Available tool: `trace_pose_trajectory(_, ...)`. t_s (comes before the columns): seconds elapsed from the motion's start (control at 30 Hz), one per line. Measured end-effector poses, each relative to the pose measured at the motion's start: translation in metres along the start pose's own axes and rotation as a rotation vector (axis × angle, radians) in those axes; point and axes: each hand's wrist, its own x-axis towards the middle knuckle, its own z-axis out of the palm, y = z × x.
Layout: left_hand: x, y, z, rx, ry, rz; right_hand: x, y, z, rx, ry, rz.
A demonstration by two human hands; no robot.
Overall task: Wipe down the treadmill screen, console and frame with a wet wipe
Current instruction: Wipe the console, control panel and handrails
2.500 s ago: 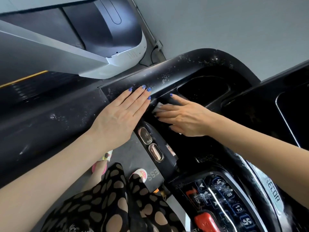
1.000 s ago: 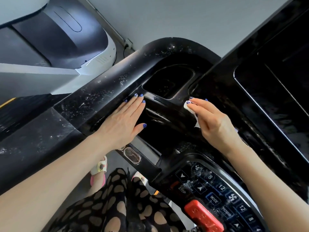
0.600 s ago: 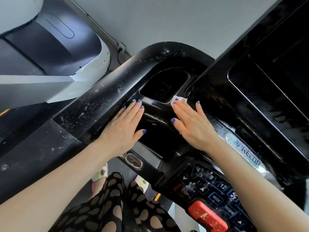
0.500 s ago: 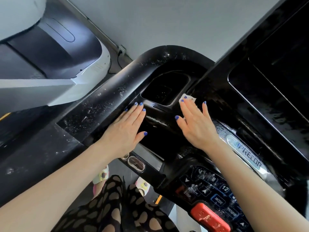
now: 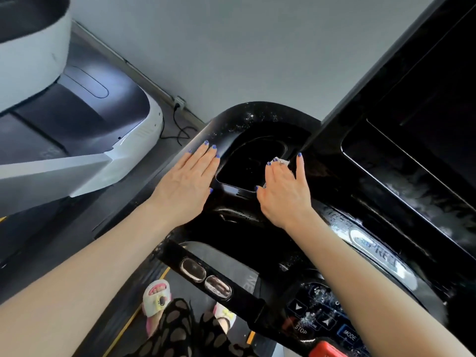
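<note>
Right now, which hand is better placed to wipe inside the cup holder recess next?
Right. The right hand already presses the wet wipe at the cup holder recess rim. The left hand lies flat on the frame, apparently bracing, with no wipe.

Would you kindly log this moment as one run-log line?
step: wiping console | right hand: pressing wet wipe at cup holder rim | left hand: flat on console frame | screen: untouched

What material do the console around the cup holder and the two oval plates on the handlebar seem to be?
Console: probably glossy black plastic, since it is moulded in curves and reflects light wetly. Oval plates: likely polished metal, silvery and mirror-like, though chromed plastic is possible.
</note>
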Motion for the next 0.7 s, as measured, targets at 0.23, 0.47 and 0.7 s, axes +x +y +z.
trace_pose_trajectory(0.23,0.000,-0.011,0.004,0.070,0.011,0.036,0.029,0.000,0.001,-0.110,-0.078,0.112)
trace_pose_trajectory(0.47,-0.001,-0.010,0.008,0.050,-0.006,0.032,0.064,0.011,-0.014,-0.173,-0.191,0.166)
trace_pose_trajectory(0.7,0.001,-0.008,0.009,0.035,-0.043,0.024,0.052,0.015,-0.002,-0.140,-0.117,0.151)
